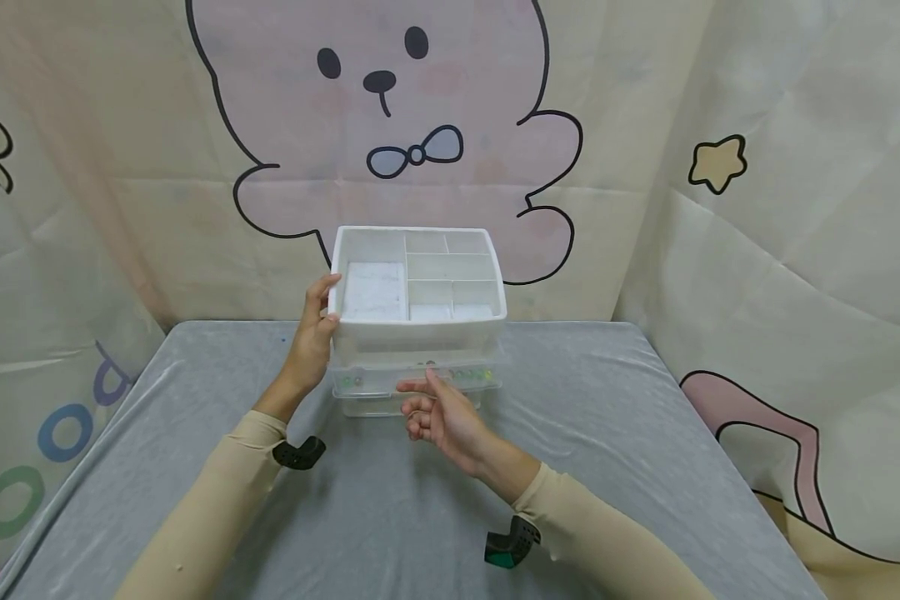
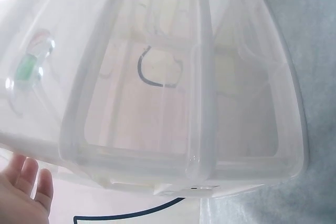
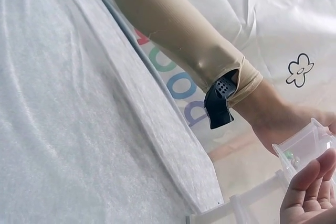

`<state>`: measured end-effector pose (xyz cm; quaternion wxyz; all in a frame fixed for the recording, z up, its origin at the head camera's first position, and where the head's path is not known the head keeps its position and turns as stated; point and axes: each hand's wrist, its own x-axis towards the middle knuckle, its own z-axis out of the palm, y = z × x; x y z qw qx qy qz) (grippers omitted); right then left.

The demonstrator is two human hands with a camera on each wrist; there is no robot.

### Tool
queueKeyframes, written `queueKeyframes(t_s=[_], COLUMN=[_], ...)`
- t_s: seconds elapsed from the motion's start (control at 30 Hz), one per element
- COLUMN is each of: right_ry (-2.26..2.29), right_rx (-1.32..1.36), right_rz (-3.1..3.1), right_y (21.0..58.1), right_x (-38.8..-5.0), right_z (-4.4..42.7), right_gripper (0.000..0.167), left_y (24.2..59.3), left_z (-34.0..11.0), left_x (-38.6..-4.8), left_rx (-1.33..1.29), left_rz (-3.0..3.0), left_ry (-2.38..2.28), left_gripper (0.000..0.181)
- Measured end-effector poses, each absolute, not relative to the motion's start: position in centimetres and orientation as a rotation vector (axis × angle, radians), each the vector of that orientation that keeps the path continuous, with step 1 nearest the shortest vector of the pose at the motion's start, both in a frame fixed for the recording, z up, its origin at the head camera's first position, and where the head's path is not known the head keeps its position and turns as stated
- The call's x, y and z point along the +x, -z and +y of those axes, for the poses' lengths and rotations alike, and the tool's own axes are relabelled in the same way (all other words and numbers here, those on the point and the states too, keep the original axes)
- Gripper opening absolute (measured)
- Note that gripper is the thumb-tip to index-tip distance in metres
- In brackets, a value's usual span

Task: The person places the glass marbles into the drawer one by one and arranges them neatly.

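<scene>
A white plastic drawer organizer [image 1: 416, 333] with a divided top tray stands on the table, front towards me. My left hand [image 1: 317, 333] grips its left side near the upper rim, thumb at the front corner. In the left wrist view, my left fingers [image 2: 31, 179] lie along the organizer's edge. A clear drawer [image 1: 375, 381] below juts out at the front, with small green and coloured pieces inside. My right hand [image 1: 446, 419] pinches its front edge, the lower fingers curled. In the right wrist view, my right fingers [image 3: 304, 184] partly hide the drawer.
A grey-blue cloth [image 1: 607, 467] covers the table. Printed fabric [image 1: 630, 100] hangs behind and at both sides, close to the table's edges. Another clear drawer [image 1: 371, 407] sits low in the organizer. A black strap mount [image 1: 300, 452] is on each wrist.
</scene>
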<state>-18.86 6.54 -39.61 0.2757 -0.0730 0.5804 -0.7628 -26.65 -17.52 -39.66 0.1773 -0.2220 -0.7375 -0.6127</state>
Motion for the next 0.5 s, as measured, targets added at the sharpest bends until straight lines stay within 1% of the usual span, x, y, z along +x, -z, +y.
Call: queueKeyframes(t_s=[0.5], right_ry=[2.067], right_rx=[-0.166], right_rz=[1.554], right_y=[39.6], right_x=[-20.0], right_z=[6.2], right_gripper=[0.062], left_y=[39.4], left_z=[-17.6], left_x=[-26.5], left_rx=[-0.599], left_rz=[-2.132], left_ry=[1.697], left_gripper=[0.052])
